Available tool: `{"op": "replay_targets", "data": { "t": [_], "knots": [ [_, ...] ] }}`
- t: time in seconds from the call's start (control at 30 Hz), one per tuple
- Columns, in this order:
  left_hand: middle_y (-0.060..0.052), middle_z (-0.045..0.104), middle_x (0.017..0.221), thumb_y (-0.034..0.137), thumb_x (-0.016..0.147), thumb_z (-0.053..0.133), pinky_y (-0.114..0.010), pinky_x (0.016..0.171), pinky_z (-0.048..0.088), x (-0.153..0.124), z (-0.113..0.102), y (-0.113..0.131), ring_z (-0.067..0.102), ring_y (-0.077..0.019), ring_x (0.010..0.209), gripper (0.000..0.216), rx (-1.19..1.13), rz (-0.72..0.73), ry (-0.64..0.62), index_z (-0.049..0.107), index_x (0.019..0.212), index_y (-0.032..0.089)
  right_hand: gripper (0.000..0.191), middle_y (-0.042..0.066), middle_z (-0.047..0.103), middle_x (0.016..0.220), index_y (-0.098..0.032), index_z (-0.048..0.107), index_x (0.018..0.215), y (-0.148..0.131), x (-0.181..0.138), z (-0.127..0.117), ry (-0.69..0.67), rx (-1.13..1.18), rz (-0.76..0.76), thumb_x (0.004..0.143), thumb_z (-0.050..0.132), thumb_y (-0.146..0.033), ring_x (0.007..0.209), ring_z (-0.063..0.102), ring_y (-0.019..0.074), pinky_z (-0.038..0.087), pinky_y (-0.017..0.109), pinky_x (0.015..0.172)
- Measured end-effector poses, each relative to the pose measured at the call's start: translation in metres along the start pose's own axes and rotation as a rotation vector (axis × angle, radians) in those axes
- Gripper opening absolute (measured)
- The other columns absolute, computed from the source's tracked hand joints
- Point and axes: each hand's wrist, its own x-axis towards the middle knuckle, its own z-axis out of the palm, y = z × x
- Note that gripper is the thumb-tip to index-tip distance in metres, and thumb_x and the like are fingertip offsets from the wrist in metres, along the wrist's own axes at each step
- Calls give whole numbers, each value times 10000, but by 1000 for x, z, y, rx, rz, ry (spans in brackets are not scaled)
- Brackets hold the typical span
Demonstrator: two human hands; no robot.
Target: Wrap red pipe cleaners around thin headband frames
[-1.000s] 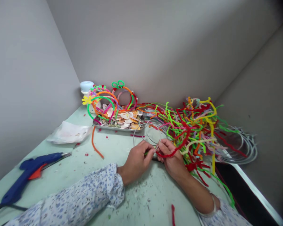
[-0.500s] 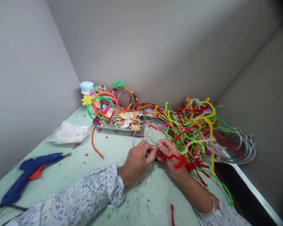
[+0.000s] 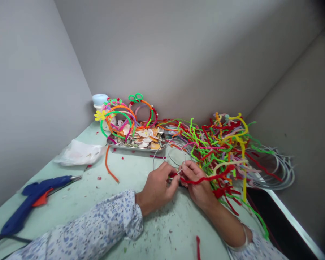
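Note:
My left hand [image 3: 158, 187] and my right hand [image 3: 195, 182] meet at the middle of the pale green table [image 3: 78, 195]. Both pinch the end of a thin wire hoop [image 3: 162, 152] where a red pipe cleaner [image 3: 206, 178] is wound on. The red pipe cleaner trails to the right from my right fingers toward a big tangle of coloured pipe cleaners [image 3: 219, 144].
A metal tray [image 3: 135, 145] with shells and wrapped colourful hoops [image 3: 124, 115] stands at the back. A blue glue gun [image 3: 32, 196] lies at the left, near a plastic bag [image 3: 78, 152]. White hoops [image 3: 278, 169] are stacked at the right edge. An orange pipe cleaner [image 3: 109, 168] lies loose.
The red pipe cleaner's free end has swung from a curl by my right hand out to the right. My hands stay together at the same spot.

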Motion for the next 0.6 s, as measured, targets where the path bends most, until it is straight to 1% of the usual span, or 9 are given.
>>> {"op": "replay_targets", "data": {
  "t": [0.13, 0.3, 0.5, 0.6],
  "knots": [
    [-26, 555, 814, 196, 875, 484, -255, 660, 405, -1, 1, -1, 529, -142, 735, 77, 7, -6, 3, 550, 839, 177, 226, -41, 524, 668, -204, 548, 793, 1, 1, 0, -10, 46, 29, 826, 656, -399, 502, 433, 85, 326, 211, 469],
    [-22, 557, 795, 199, 876, 485, -256, 647, 399, 1, 0, 0, 530, -143, 727, 91, 23, -24, 10, 546, 809, 186, 222, -45, 515, 629, -199, 549, 797, -2, 0, 1, -32, 53, 30, 836, 647, -394, 485, 436, 86, 320, 211, 459],
    [-4, 543, 752, 188, 857, 506, -243, 608, 382, 1, 1, 3, 512, -127, 675, 98, 38, -41, 39, 524, 761, 189, 258, -40, 527, 620, -198, 556, 757, -4, -1, 2, -13, 19, 45, 815, 661, -427, 482, 440, 94, 328, 220, 463],
    [5, 527, 735, 171, 840, 518, -235, 582, 364, 1, 2, 2, 496, -117, 648, 96, 49, -51, 48, 513, 745, 187, 245, -37, 535, 626, -198, 572, 766, -3, 0, 2, -12, 7, 45, 816, 661, -422, 488, 450, 93, 334, 216, 469]
  ]
}}
